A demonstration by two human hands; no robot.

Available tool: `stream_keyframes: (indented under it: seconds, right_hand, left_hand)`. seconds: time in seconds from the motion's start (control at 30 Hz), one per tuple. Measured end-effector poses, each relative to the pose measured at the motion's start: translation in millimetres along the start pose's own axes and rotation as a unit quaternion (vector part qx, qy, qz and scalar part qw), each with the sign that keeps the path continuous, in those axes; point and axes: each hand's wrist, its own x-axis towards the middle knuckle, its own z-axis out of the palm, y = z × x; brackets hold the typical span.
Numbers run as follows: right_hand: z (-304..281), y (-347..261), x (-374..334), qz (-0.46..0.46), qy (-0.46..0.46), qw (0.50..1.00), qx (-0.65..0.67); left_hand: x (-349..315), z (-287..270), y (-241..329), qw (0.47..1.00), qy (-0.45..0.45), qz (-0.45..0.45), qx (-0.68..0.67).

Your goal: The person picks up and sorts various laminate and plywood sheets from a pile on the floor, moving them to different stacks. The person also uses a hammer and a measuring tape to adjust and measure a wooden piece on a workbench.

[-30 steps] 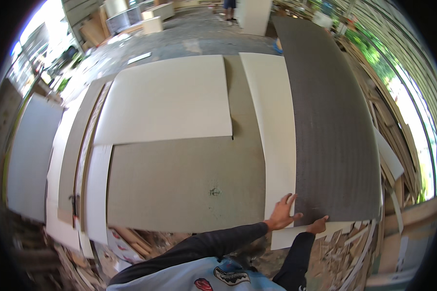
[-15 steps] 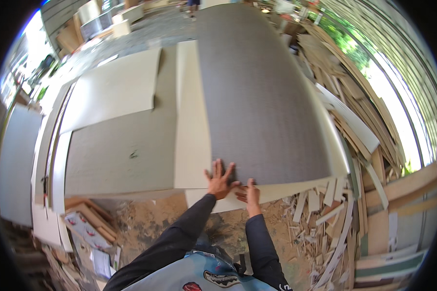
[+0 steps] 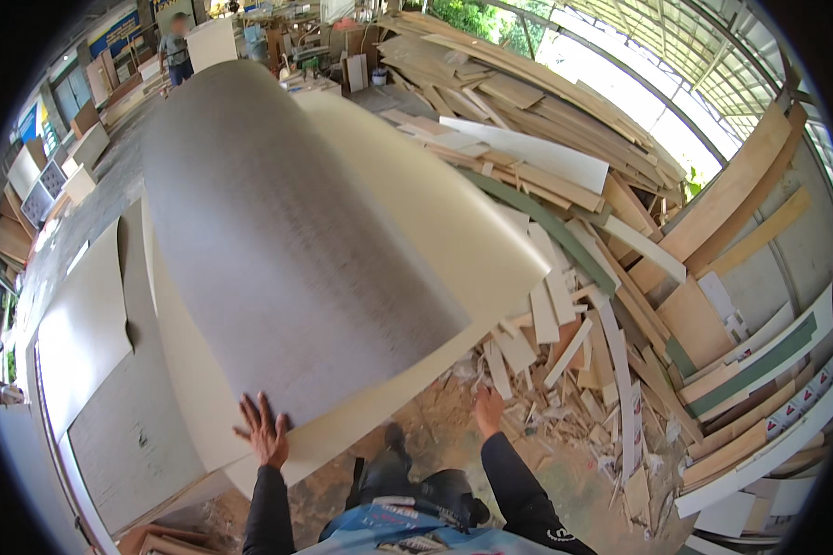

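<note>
My left hand (image 3: 267, 430) lies flat with spread fingers at the near left corner of a large dark grey-brown sheet (image 3: 296, 268). This thin sheet bows upward along its right side and rests on cream sheets (image 3: 416, 194), whose near edge shows below it. My right hand (image 3: 487, 409) hangs off the sheets over the floor, apart from their near edge. Its fingers look curled in, and I see nothing in them. Left of the dark sheet, a grey board (image 3: 134, 453) lies under a pale glossy sheet (image 3: 83, 296).
Wood offcuts (image 3: 574, 361) litter the floor at the right. Long boards are piled (image 3: 528, 92) behind them, and a curved green strip (image 3: 546, 217) lies along the stack. More planks (image 3: 740, 194) lean at the far right. A person (image 3: 174, 51) stands at the far left.
The view has swung to the right. My right hand has left the dark sheet's near edge and moved right, its fingers now curled. My left hand remains on the sheet, near its left corner.
</note>
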Motion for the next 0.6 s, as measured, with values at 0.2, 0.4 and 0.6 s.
stream_keyframes:
  seconds: [0.2,0.4,0.6]
  right_hand:
    - [-15.2,-15.0,89.9,-0.286,0.11,0.89,-0.339]
    - [84.4,30.3,195.8,-0.555,0.006,0.767,-0.322]
    - [181.7,78.1,201.3,-0.461,-0.175,0.765,-0.413]
  left_hand:
    - [-1.0,-0.5,-7.8,0.998,0.041,-0.039,-0.024]
    - [3.2,-5.3,-5.9,0.994,0.09,-0.034,-0.041]
    - [-1.7,4.9,-37.4,0.996,0.08,-0.04,-0.01]
